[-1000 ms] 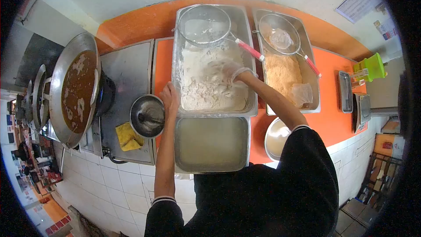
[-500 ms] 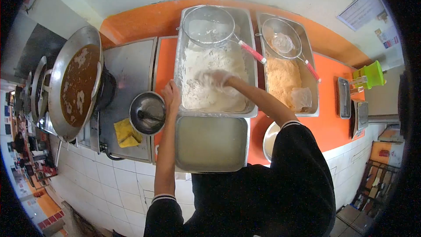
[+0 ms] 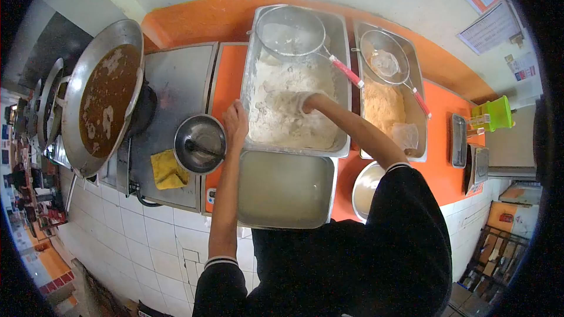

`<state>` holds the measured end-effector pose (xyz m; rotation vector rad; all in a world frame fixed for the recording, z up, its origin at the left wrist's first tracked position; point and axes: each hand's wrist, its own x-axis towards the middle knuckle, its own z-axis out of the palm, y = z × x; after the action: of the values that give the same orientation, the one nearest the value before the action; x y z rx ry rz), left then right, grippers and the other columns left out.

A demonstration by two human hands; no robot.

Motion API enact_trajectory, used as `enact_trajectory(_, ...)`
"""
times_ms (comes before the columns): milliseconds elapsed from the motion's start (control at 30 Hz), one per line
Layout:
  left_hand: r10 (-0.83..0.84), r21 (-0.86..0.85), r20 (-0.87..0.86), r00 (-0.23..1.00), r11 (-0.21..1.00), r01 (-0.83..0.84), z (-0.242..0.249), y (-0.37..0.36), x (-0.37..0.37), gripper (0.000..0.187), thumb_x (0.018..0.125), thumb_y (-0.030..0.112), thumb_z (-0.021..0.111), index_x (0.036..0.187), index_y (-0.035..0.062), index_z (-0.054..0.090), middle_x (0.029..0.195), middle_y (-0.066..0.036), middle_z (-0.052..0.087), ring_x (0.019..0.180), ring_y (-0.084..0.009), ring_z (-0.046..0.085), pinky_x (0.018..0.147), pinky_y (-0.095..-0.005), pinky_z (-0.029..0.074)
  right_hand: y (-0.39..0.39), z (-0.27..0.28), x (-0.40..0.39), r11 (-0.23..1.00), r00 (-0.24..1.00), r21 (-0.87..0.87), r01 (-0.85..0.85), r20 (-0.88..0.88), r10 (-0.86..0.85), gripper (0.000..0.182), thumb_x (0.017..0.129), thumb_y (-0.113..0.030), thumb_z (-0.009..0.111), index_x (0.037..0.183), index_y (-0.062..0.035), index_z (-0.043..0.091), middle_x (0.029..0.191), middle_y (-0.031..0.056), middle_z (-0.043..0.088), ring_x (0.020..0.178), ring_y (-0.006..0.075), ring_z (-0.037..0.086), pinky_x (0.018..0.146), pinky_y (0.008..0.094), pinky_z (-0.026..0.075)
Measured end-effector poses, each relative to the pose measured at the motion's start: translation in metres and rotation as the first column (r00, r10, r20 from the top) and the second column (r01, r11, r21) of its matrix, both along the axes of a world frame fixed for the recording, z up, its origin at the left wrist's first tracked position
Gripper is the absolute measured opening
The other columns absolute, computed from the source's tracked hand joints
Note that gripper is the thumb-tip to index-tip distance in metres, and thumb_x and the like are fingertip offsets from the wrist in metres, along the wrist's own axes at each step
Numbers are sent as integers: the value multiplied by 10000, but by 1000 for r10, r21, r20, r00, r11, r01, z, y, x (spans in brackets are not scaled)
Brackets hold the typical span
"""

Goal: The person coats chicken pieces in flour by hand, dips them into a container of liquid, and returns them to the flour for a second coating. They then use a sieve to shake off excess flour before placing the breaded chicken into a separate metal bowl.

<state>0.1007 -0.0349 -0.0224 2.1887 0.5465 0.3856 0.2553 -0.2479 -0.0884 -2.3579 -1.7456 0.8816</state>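
1. While the person is leaning over the orange counter [image 3: 226,76], the big wok [image 3: 103,97] of brown oil is sitting on the burner at the far left, well apart from both hands; a splash is looking possible only if something wet is dropping into it.
2. The flour tray [image 3: 294,105] is lying in the middle, and the right hand [image 3: 294,103] is digging into the white flour. It is gloved and coated, the fingers curling down into the heap, so I cannot tell whether it is closing on anything underneath.
3. Just below it, the tray of pale liquid [image 3: 285,188] is touching the flour tray's near edge; flour pushed too hard toward that edge is likely to be spilling over into the liquid.
4. The crumb tray [image 3: 385,105] is standing just right of the flour tray, with a strainer [image 3: 385,58] resting on its far end; the right forearm is crossing near its corner.
5. Another strainer [image 3: 291,29] is lying on the far end of the flour tray, its red handle [image 3: 346,71] pointing right.
6. The left hand [image 3: 236,122] is resting open and flat against the flour tray's left rim, holding nothing, just beside the steel bowl [image 3: 200,144]; a sudden elbow move is risking knocking that bowl.
7. A yellow cloth [image 3: 167,169] is lying near the bowl.
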Motion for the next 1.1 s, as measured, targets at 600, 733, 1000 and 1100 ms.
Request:
enact_trajectory(600,10,24,-72,997,1000,-8,-2,-2,-4,437,935,301,301,893,-58,546,913,-289,577,867,-470,519,797,-524,359,6,-6,-9,923,922,36,384,34,-385,435,813,-395,562,1147,-117,549,1053,201,600,972,347,576,835,439,447)
enact_trajectory(733,-32,71,-23,999,997,33,-13,3,-1,436,929,283,314,819,-65,551,818,-298,572,795,-486,526,742,-529,376,9,47,16,929,918,-86,360,211,-336,488,816,-417,550,1195,-110,524,1145,162,569,1049,318,536,917,448,401)
enact_trajectory(1000,1,-5,15,1000,1000,-1,-1,-2,0,473,923,298,341,717,-84,528,717,-322,539,729,-485,537,667,-536,372,79,-46,-69,872,880,293,393,155,-449,771,804,-628,409,1363,-101,343,1400,232,304,1281,408,303,1050,481,245)
enact_trajectory(1100,-5,5,8,1000,1000,5,-3,2,0,486,922,307,339,714,-91,525,720,-323,538,712,-485,533,659,-531,369,35,48,-109,974,932,85,212,283,-228,711,814,-548,454,1354,-98,346,1382,233,326,1219,417,389,982,465,350)
